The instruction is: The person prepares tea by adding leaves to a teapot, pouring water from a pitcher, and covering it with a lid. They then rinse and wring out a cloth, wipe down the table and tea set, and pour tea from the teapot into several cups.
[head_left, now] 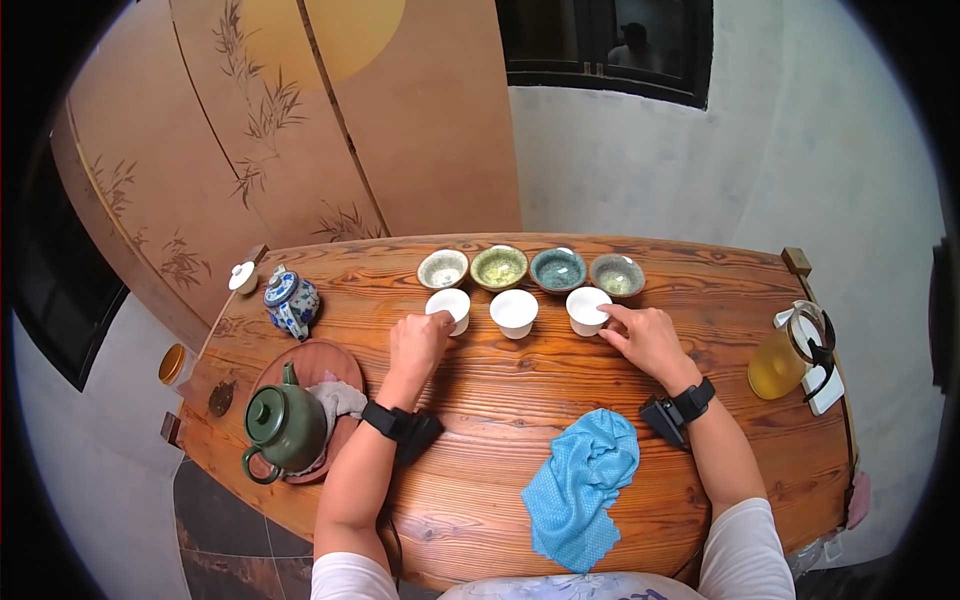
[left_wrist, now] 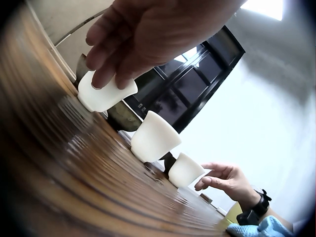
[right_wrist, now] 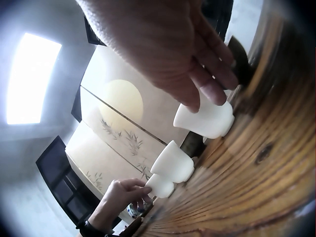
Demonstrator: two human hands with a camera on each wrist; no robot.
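Three white cups stand in a row on the wooden table: a left cup (head_left: 452,309), a middle cup (head_left: 514,314) and a right cup (head_left: 587,311). My left hand (head_left: 418,347) pinches the left cup at its rim, thumb and fingertips showing on it in the left wrist view. With thumb and fingers, my right hand (head_left: 648,343) pinches the rim of the right cup (right_wrist: 207,121). Between the hands, the middle cup (left_wrist: 154,137) stands untouched. Right behind the white cups sit several glazed bowls, among them a green bowl (head_left: 499,267) and a teal bowl (head_left: 558,271).
At left a green teapot (head_left: 285,428) and a grey cloth share a round wooden tray (head_left: 348,358). A blue-and-white teapot (head_left: 291,300) stands beyond it. A blue cloth (head_left: 583,490) lies in front. At right stands a glass pitcher (head_left: 778,368) of yellow liquid.
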